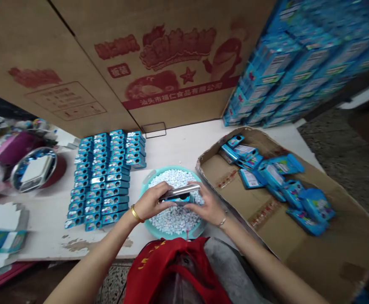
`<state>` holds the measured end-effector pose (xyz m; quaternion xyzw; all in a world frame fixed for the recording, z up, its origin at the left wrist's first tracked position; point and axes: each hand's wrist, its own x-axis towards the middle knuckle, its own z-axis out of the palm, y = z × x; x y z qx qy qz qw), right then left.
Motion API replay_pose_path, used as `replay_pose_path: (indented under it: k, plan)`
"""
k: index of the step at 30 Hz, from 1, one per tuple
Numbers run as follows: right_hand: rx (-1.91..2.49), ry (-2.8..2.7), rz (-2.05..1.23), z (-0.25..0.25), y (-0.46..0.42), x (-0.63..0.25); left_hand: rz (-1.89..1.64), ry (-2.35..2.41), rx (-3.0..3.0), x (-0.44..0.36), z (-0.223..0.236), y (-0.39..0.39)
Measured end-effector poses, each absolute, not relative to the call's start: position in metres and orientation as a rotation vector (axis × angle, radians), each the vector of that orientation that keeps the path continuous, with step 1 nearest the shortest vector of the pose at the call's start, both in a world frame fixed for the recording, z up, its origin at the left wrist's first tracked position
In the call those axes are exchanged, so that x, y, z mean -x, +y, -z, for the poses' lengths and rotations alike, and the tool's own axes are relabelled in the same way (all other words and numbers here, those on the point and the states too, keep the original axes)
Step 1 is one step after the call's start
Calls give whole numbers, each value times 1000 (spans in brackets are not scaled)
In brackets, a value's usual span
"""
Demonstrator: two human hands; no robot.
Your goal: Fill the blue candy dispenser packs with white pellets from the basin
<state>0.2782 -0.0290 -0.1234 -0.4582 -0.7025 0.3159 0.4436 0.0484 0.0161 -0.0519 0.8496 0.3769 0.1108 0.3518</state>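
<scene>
Both my hands meet over a teal basin (147, 182) full of small white candies (172, 219). My left hand (151, 202) and my right hand (207, 207) are each closed on an end of a small metal tin (180, 193) with a blue inside, held level just above the candies. A gold bangle circles my left wrist and a thin bracelet my right.
Rows of blue tins (107, 179) lie left of the basin. An open cardboard tray (345, 236) on the right holds loose blue packets (279, 177). Big cartons (159, 55) stand behind, stacked blue boxes (298, 63) at the back right. A metal bowl (34, 169) sits at the far left.
</scene>
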Motion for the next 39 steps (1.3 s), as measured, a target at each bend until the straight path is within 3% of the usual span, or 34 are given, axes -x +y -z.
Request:
replay_pose_path:
  k: [6,10,15,21,25,31,35,39]
  plan:
    - [1857,-1671,-193,184,74,-393,-533,1503,-2207,32,67,54]
    - [2291,-1783,-220,228,115,-423,-243,1773,-2164,92,114,77]
    - [2433,-1857,-279,239,117,-399,-119,1853,-2089,127,170,95]
    - [1864,-1766,-419,231,72,-398,-249,2167,-2067,116,178,92]
    - [1633,-1346,-520,195,28,-390,-392,1955,-2115,88,156,56]
    - [1275,-610,-1206,120,-24,-347,-141,1487,-2030,61,121,-35]
    - [911,-296,-1689,93,-55,-325,115,1492,-1990,58,107,-88]
    - [699,-180,-1927,89,-75,-306,330,1647,-1924,31,120,-114]
